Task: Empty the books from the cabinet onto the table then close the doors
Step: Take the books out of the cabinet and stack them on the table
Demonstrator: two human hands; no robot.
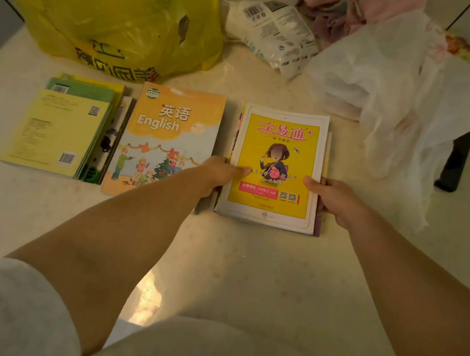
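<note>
Head view shows the left hand and right hand gripping both side edges of a stack of books on the table, right of the English book; the stack seems heavy and its glossy covers may slide, so holding low at both sides is safest.

Orange-covered book, centre of the table: cover reads "英语" above "English". Yellow-covered book, top of the right-hand stack: title "全易通" with a "+" mark; a pink band near its near edge carries "小学语文", with two QR codes beside it; the remaining small print is illegible. Yellow plastic bag, far left: large black characters, inverted, not legible. White packet, far centre: barcode and fine print, unreadable. Green book stack, left: barcodes only.
</note>
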